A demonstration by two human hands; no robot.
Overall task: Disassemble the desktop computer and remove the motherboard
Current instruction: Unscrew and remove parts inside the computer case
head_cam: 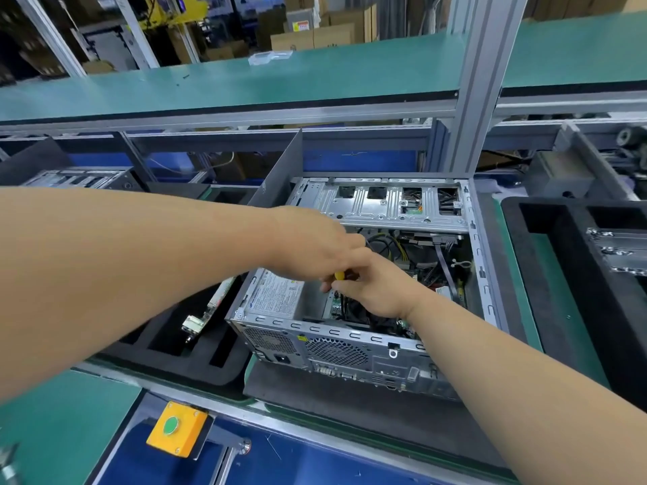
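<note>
Hands meet over open computer case [350,330]; our right hand [374,288] grips yellow screwdriver [339,275]; left hand [315,245] curled, hold unclear; motherboard [402,322] still inside; slip could gouge board or snag cables [392,245].

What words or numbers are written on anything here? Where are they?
None can be read.
Power supply label: rows of small print, too blurred.
Yellow sticker on the case back: too small.
Red and white label on a far box: too blurred.
Green button on the yellow box: no text.
</note>
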